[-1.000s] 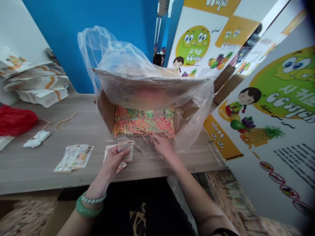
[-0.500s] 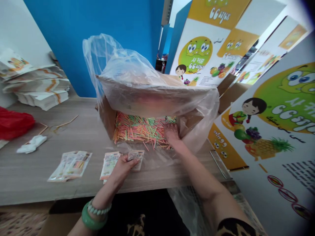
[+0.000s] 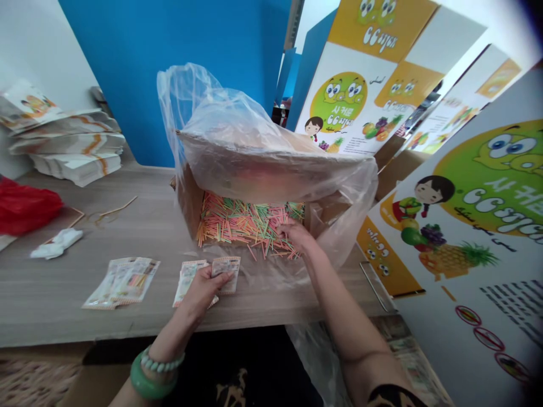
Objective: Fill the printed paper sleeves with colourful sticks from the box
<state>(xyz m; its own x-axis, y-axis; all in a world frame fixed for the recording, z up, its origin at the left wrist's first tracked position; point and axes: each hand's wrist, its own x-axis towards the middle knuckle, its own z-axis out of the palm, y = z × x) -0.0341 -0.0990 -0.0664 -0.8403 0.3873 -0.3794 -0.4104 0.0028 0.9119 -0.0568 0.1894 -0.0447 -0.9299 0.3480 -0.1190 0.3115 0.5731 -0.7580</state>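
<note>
Bright, soft light fills the view, burning out to white behind the tall white-and-orange printed cardboard carton (image 3: 339, 116) beyond the right hand (image 3: 296, 234). Pale sheen streaks the crinkled clear plastic liner (image 3: 231, 116) ahead. Print on the small whitish rectangular packet (image 3: 227, 266) in the left hand (image 3: 202, 289) is too soft to read; the speckled brown floor (image 3: 36, 381) behind it smears. Far right of both, the upper corner darkens.
</note>
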